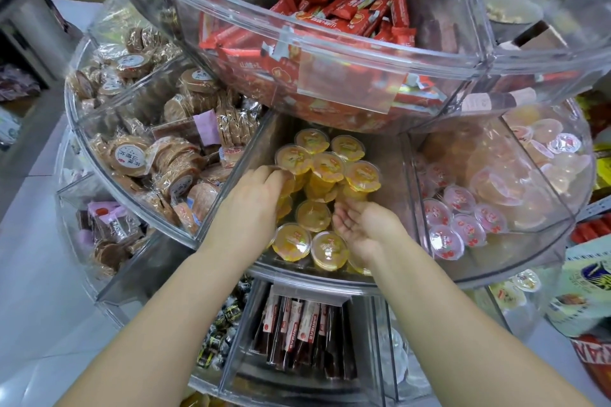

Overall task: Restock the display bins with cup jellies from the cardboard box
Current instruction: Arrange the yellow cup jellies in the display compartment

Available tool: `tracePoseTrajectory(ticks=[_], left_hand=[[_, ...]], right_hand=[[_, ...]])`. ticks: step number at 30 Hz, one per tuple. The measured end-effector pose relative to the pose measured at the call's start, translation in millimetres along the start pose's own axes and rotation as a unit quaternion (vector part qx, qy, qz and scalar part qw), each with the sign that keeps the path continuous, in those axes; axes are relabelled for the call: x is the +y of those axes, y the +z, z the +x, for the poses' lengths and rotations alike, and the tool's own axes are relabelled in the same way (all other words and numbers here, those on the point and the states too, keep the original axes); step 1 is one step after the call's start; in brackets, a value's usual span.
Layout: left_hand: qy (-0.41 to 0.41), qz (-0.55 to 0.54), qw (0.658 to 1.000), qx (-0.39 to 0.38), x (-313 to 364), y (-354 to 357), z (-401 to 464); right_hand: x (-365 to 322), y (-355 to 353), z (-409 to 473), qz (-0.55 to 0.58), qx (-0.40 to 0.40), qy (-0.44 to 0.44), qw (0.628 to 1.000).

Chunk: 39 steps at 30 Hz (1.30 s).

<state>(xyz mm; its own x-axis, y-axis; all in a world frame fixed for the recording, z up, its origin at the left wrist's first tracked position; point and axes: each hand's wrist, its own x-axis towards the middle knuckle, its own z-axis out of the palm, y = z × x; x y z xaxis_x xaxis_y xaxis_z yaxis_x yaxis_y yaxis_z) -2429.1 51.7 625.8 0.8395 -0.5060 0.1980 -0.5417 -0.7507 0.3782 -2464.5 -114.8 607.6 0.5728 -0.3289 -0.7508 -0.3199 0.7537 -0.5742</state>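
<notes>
While both hands are reached into the middle compartment of the clear display bin [231, 172], the left hand [254, 195] is laid palm down against the stacked orange cup jellies [327, 168], its fingers curled over the side of the pile; whether one cup is truly gripped cannot be told. The right hand [363, 225] is turned palm up with loosely bent fingers, and nothing is held in it. More orange cups are seen lying just below and between the two hands, near the front wall. In the compartment to the right, pale pink cup jellies [463, 221] are piled. To the left, round wrapped biscuits [172, 155] are heaped. Above, red snack packets [347, 10] are held in the upper tier, and dark stick packs [297, 330] are stood in the tier below.
</notes>
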Motion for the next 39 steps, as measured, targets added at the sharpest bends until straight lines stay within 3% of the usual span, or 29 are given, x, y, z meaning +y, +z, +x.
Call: tracePoseTrajectory(ticks=[2, 4, 6, 8, 11, 15, 18, 24, 28, 31, 34, 37, 39], left_hand=[[-0.007, -0.036, 0.999, 0.011, -2, -4, -3], [-0.022, -0.068, 0.997, 0.029, -4, -10, -8], [-0.034, -0.066, 0.997, 0.037, -5, -13, -14], [-0.04, -0.035, 0.998, 0.025, -4, -14, -17], [-0.027, 0.016, 0.999, -0.017, 2, -15, -16], [-0.015, 0.009, 1.0, -0.025, 1, -15, -15], [-0.013, 0.005, 0.999, -0.036, -2, -15, -15], [0.012, -0.038, 0.998, -0.056, -6, -17, -15], [-0.03, -0.16, 0.984, 0.067, -15, -38, -48], [-0.094, -0.279, 0.944, 0.15, -32, -47, -97], [-0.195, -0.366, 0.886, 0.207, -58, -47, -159], [-0.309, -0.379, 0.847, 0.208, -93, -24, -238], [-0.401, -0.394, 0.807, 0.179, -119, 11, -296]], right_hand=[[2, 0, -3, -0.05, -0.017, -0.005, 0.999], [7, 3, -7, -0.204, -0.072, -0.043, 0.975], [14, 10, -12, -0.386, -0.137, -0.108, 0.906], [22, 21, -12, -0.498, -0.164, -0.179, 0.832], [26, 35, -11, -0.564, -0.15, -0.242, 0.776], [30, 45, -8, -0.577, -0.143, -0.274, 0.756], [35, 46, -8, -0.61, -0.101, -0.312, 0.721], [31, 45, -8, -0.591, -0.113, -0.293, 0.743], [26, 33, -26, -0.543, -0.104, -0.272, 0.787], [41, 30, -66, -0.468, -0.148, -0.333, 0.805], [90, 39, -114, -0.446, -0.284, -0.319, 0.787], [172, 40, -128, -0.497, -0.393, -0.217, 0.743], [241, 29, -113, -0.562, -0.41, -0.132, 0.706]])
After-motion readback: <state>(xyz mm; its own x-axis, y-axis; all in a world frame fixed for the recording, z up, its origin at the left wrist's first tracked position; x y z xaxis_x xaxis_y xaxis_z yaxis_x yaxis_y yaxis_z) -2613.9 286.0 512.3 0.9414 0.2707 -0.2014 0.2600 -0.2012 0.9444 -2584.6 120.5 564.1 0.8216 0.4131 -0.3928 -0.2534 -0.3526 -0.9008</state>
